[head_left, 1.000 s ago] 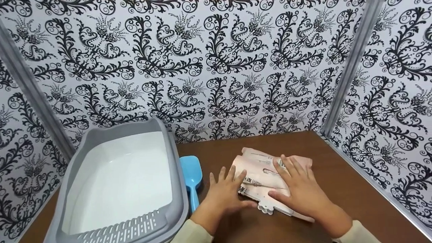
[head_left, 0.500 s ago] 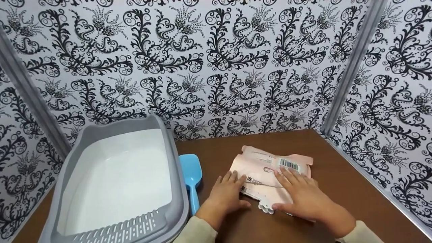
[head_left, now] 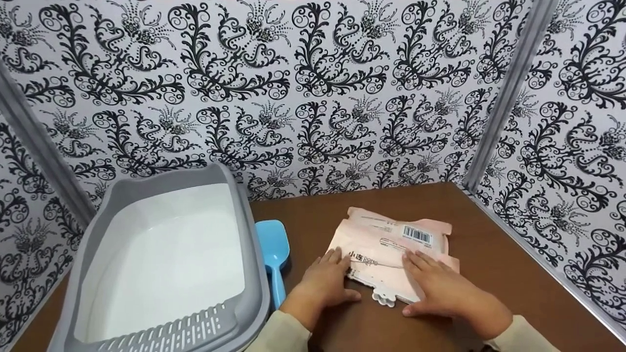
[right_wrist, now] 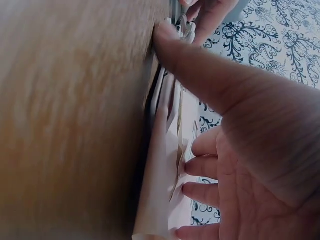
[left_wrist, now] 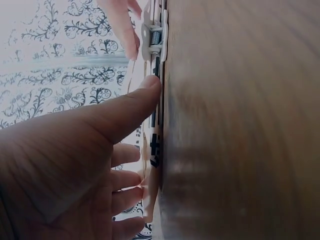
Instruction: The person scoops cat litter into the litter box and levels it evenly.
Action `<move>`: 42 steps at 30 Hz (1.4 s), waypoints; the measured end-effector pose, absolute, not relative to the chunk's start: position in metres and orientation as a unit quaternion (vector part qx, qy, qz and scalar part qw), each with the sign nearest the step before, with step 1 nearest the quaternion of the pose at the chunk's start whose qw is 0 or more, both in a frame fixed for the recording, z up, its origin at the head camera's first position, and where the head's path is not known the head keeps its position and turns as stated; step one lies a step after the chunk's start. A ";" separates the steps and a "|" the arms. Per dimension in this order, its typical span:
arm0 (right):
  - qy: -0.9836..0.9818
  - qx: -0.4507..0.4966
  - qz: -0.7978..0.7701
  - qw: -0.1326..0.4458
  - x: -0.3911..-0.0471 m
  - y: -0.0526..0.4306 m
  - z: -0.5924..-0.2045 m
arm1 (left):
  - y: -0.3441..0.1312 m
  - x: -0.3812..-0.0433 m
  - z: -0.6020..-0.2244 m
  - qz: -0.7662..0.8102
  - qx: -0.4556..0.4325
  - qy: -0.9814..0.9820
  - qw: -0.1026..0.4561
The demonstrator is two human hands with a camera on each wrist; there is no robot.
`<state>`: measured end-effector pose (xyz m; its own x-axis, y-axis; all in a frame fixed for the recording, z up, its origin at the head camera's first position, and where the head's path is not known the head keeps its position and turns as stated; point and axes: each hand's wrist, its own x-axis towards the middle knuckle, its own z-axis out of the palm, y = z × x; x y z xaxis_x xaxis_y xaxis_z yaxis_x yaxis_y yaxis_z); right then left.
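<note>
A folded pink bag (head_left: 376, 244) with a barcode and printed characters lies flat on the brown table. At its front edge, a white clip (head_left: 384, 296) sticks out; the left wrist view shows a small spring in this clip (left_wrist: 146, 44). My left hand (head_left: 324, 282) lies with fingers on the bag's left edge and thumb close to its front edge. On the right part of the bag rests my right hand (head_left: 442, 289), fingers extended, thumb by the front edge. In the right wrist view, those fingers (right_wrist: 201, 195) touch the bag's layered folds.
A grey-rimmed white litter box (head_left: 255, 274) with a slotted front ledge stands at the left. Beside it lies a blue scoop (head_left: 275, 249), between box and left hand. Patterned wall panels (head_left: 323, 98) with grey posts (head_left: 499, 107) enclose the brown table (head_left: 313, 220).
My right hand has slid back toward me across the bag, uncovering the barcode. My left hand's spread fingers have drawn closer together and settled on the bag's left edge.
</note>
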<state>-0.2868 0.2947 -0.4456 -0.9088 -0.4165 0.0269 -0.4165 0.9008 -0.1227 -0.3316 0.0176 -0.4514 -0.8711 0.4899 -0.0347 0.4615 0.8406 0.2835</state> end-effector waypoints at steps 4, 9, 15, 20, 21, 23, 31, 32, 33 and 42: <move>-0.975 0.213 0.057 0.005 -0.287 0.292 -0.444 | 0.016 -0.331 -0.450 0.135 0.252 0.956 0.059; -0.972 0.232 0.033 0.032 -0.288 0.286 -0.443 | 0.014 -0.330 -0.447 0.137 0.245 0.958 0.066; -0.963 0.254 -0.008 0.085 -0.284 0.281 -0.441 | 0.014 -0.332 -0.449 0.119 0.278 0.953 0.011; -0.938 0.308 -0.024 0.156 -0.283 0.279 -0.439 | 0.016 -0.338 -0.451 0.117 0.314 0.941 -0.049; -0.934 0.314 -0.023 0.167 -0.283 0.279 -0.439 | 0.016 -0.339 -0.451 0.119 0.317 0.939 -0.059; -0.931 0.317 -0.022 0.178 -0.284 0.277 -0.439 | 0.017 -0.342 -0.451 0.123 0.314 0.938 -0.077; -0.942 0.293 -0.008 0.165 -0.287 0.281 -0.437 | 0.019 -0.345 -0.451 0.095 0.281 0.947 -0.121; -0.941 0.294 -0.003 0.166 -0.287 0.282 -0.437 | 0.019 -0.345 -0.451 0.094 0.279 0.948 -0.123; -0.940 0.295 0.003 0.169 -0.288 0.283 -0.437 | 0.019 -0.344 -0.451 0.094 0.278 0.948 -0.123; -0.932 0.311 0.043 0.182 -0.290 0.290 -0.437 | 0.018 -0.345 -0.452 0.125 0.235 0.957 -0.112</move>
